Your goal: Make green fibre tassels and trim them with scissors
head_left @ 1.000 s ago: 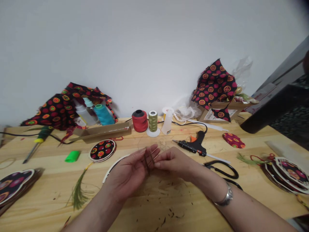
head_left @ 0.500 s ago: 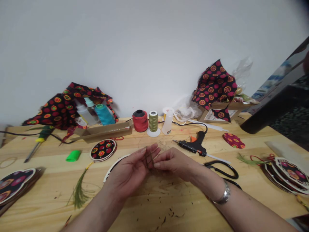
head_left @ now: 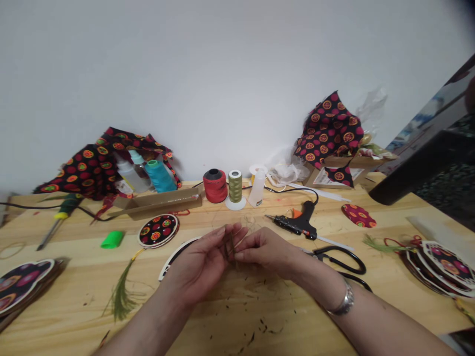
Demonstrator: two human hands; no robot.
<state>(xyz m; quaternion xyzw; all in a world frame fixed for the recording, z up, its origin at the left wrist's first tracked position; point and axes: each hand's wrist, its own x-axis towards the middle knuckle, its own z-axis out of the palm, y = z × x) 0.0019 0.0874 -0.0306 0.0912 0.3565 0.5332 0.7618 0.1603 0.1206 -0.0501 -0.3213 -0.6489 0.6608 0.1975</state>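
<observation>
Head view: the left hand (head_left: 200, 264) and right hand (head_left: 265, 249) are meeting fingertip to fingertip above the table (head_left: 237, 316), each grip pinching closed on thin fibre strands (head_left: 232, 241) standing roughly upright between them, equally near both.

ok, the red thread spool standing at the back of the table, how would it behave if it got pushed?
The red thread spool stands upright on its flat end on the wooden table and looks squat, so a low push would probably slide it rather than tip it. Knocked onto its round side, it would likely roll. It seems fully wound, so probably fairly solid for its size.
</observation>
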